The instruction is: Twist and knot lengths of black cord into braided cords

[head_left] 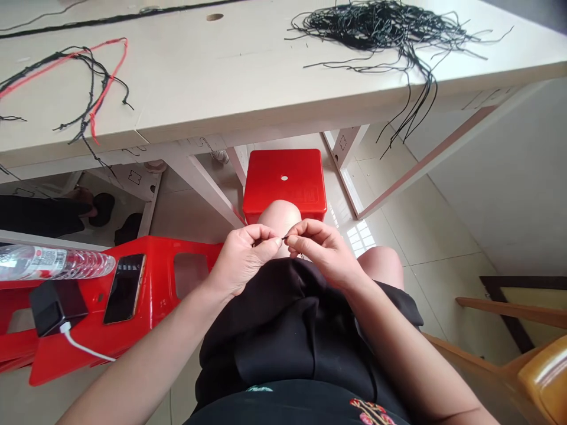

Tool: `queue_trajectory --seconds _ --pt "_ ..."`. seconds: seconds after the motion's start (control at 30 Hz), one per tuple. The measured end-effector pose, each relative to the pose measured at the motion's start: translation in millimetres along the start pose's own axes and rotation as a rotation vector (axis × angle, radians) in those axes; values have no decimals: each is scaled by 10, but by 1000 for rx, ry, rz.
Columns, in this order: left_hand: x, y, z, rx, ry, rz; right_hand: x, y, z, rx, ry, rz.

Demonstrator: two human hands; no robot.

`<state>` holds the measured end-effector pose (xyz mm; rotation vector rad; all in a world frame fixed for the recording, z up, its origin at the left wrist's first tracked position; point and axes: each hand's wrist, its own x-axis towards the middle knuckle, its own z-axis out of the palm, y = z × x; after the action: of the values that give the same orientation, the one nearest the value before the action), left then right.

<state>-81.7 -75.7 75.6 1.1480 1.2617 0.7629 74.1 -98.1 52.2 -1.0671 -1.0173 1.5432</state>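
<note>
Both of my hands meet above my lap, fingertips pinched close together. Between them runs a short dark bit of black cord. My left hand is closed, thumb and forefinger pressed on one side of the cord. On the other side my right hand pinches the same cord, and a thin loose end hangs below its fingers. Most of the cord is hidden by the fingers. A large tangled heap of black cords lies on the table, with several strands hanging over its front edge.
Knotted black and red cords lie on the left of the white table. A red stool stands under it. On red plastic stools at left are a phone, a bottle and a black box with white cable. Another person's foot shows below.
</note>
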Motion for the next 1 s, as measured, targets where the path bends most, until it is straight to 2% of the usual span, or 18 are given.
queue_trajectory --seconds 0.1,0.23,0.43,0.6,0.77,0.9,1.0 --pt "-13 -14 10 49 10 5 19 14 14 59 31 47" --pt "-38 -31 10 18 -20 -54 36 -3 58 -20 58 50" --pt "-42 -9 -23 -281 1 -209 24 -51 76 -114 18 -12" --pt "-48 -12 -18 -484 -43 -267 -6 -49 81 -244 -18 -15" --pt "-63 -54 -15 -421 -15 -226 -5 -40 90 -197 -15 -13" --pt "-74 -77 -4 -283 49 -145 16 -20 72 -36 -21 40" --pt "-78 -109 9 -216 52 -66 38 0 69 87 3 87"
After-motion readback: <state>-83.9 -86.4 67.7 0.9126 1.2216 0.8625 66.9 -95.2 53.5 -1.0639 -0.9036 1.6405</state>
